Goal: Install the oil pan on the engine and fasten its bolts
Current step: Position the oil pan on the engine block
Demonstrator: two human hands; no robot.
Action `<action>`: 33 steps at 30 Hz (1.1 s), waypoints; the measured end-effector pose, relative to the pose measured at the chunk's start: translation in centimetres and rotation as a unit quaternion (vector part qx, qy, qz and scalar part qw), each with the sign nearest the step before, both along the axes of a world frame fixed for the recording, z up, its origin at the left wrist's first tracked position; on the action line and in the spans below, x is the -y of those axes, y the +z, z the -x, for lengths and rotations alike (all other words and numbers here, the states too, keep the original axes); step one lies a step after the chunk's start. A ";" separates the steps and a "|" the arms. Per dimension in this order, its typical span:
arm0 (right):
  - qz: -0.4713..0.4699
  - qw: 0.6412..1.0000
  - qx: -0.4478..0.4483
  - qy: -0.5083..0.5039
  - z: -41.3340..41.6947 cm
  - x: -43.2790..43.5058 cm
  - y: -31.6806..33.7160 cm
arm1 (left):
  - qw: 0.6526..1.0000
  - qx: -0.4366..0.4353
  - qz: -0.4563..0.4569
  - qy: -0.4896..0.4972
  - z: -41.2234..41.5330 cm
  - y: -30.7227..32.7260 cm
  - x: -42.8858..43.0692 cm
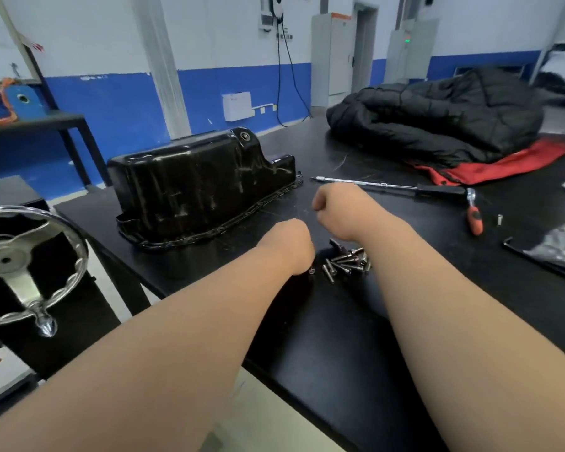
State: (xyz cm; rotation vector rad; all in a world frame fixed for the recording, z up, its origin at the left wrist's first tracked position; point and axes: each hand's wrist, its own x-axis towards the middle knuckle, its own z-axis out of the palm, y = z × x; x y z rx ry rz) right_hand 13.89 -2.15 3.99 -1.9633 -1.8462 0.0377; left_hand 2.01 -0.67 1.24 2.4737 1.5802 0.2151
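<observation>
One pan [196,187] sits flange-down on the table [340,337], at 10 o'clock from the hands, and one ratchet [437,190] lies at 2 o'clock. The left hand [287,246] and right hand [335,208] are both curled; whether either holds anything I cannot tell. Roughly a dozen bolts [346,261] are heaped at 6 o'clock from the right hand. Best to gather them all and drop none.
</observation>
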 end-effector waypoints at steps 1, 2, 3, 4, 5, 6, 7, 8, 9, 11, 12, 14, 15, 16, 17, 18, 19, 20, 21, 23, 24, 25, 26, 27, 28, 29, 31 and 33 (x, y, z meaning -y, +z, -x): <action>-0.011 1.000 -0.017 0.007 0.2 0.0 0.2 | 1.000 0.020 0.001 0.009 0.0 0.0 -0.1; -0.021 0.999 -0.031 0.013 0.4 0.0 0.3 | 0.998 0.056 -0.009 0.018 0.0 0.1 -0.1; -0.032 0.998 -0.046 0.019 0.7 0.0 0.5 | 0.988 0.145 0.013 0.054 0.3 0.3 -0.1; -0.043 0.997 -0.066 0.026 1.0 0.0 0.7 | 0.969 0.229 0.038 0.089 0.6 0.7 -0.1; -0.055 0.994 -0.088 0.034 1.4 0.0 0.9 | 0.932 0.327 0.079 0.132 0.9 0.8 -0.3; -0.069 0.991 -0.110 0.042 1.9 0.1 1.1 | 0.887 0.411 0.134 0.164 1.2 1.0 -0.1; -0.081 0.986 -0.136 0.052 2.6 0.1 1.3 | 0.832 0.483 0.203 0.182 1.6 1.0 0.0; -0.094 0.979 -0.166 0.066 3.3 0.2 1.6 | 0.773 0.544 0.272 0.182 1.9 1.0 0.3; -0.105 0.971 -0.198 0.082 4.2 0.3 1.9 | 0.717 0.590 0.328 0.174 2.3 1.0 0.6; -0.121 0.957 -0.232 0.122 6.0 0.7 2.2 | 0.627 0.649 0.403 0.154 3.3 1.3 1.1; -0.117 0.955 -0.233 0.144 6.8 0.9 2.3 | 0.592 0.671 0.423 0.143 3.9 1.3 1.1; -0.078 0.955 -0.222 0.180 7.9 1.2 2.0 | 0.537 0.710 0.435 0.132 4.9 1.3 0.9; -0.055 0.957 -0.213 0.190 8.2 1.3 1.7 | 0.527 0.722 0.426 0.136 5.3 1.3 0.7; -0.044 0.957 -0.211 0.196 8.4 1.3 1.3 | 0.527 0.729 0.413 0.143 5.7 1.3 0.5; -0.044 0.955 -0.219 0.194 8.5 1.3 1.1 | 0.534 0.731 0.396 0.156 6.1 1.1 0.3; -0.054 0.953 -0.233 0.185 8.4 1.2 0.9 | 0.544 0.730 0.375 0.176 6.5 1.0 0.2; -0.071 0.955 -0.236 0.166 8.3 1.1 0.7 | 0.563 0.724 0.347 0.197 6.9 0.9 0.1; -0.089 0.962 -0.218 0.141 8.1 0.9 0.4 | 0.603 0.705 0.306 0.212 7.4 0.7 -0.1; -0.093 0.972 -0.178 0.119 7.9 0.8 0.0 | 0.660 0.672 0.257 0.218 8.0 0.4 -0.3; -0.045 0.991 -0.061 0.112 7.8 0.7 -1.2 | 0.749 0.604 0.169 0.213 9.2 -0.2 -0.8; -0.002 0.992 0.006 0.127 7.8 0.7 -2.0 | 0.759 0.597 0.152 0.213 9.7 -0.4 -1.0; 0.036 0.987 0.065 0.146 8.1 0.7 -2.6 | 0.752 0.603 0.156 0.216 10.0 -0.5 -1.2; 0.060 0.980 0.102 0.159 8.2 0.8 -3.0 | 0.741 0.611 0.170 0.220 10.3 -0.5 -1.2; 0.068 0.977 0.117 0.165 8.3 0.9 -3.2 | 0.735 0.614 0.181 0.222 10.5 -0.5 -1.2; 0.065 0.977 0.121 0.165 8.1 0.9 -3.3 | 0.736 0.610 0.189 0.225 10.5 -0.5 -1.3; 0.062 0.977 0.124 0.161 7.8 0.9 -3.2 | 0.741 0.603 0.190 0.229 10.6 -0.5 -1.4; 0.068 0.980 0.123 0.138 6.9 0.8 -3.3 | 0.750 0.584 0.188 0.248 11.2 -0.3 -1.5; 0.090 0.984 0.108 0.105 5.8 1.1 -3.2 | 0.750 0.576 0.202 0.253 12.3 0.1 -1.9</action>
